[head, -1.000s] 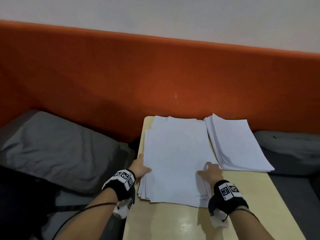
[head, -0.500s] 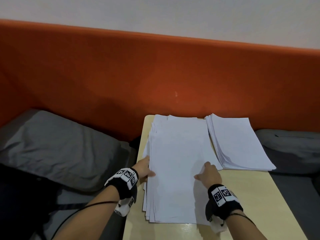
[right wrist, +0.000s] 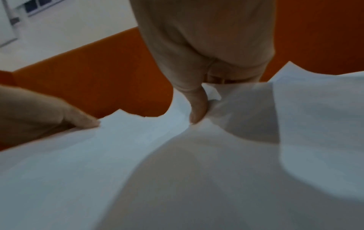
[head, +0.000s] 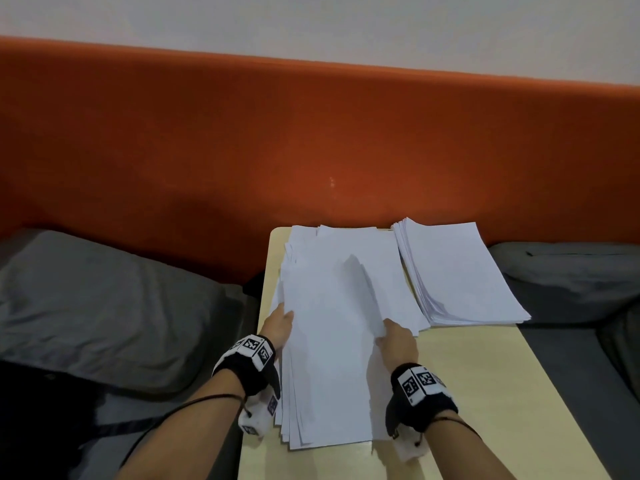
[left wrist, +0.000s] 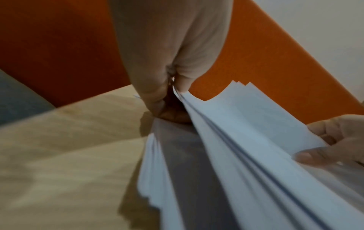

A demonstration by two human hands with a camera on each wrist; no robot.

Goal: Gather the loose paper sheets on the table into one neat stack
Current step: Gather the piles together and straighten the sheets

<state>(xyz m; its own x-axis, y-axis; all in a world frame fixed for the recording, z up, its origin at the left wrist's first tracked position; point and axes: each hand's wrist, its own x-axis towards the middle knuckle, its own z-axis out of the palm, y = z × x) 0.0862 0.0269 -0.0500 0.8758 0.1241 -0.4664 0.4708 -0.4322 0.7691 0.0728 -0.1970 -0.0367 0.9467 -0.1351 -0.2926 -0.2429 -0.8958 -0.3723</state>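
On the pale wooden table (head: 485,393) nearest me, my left hand (head: 277,325) and right hand (head: 396,341) pinch opposite long edges of the loose paper sheets (head: 329,358), thin, white, fanned and buckled. Beyond, just beside them, lies a squarer stack (head: 457,271) against the orange padded backrest (head: 311,150).

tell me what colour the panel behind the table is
Orange panel, behind the table; it shows best in the head view.
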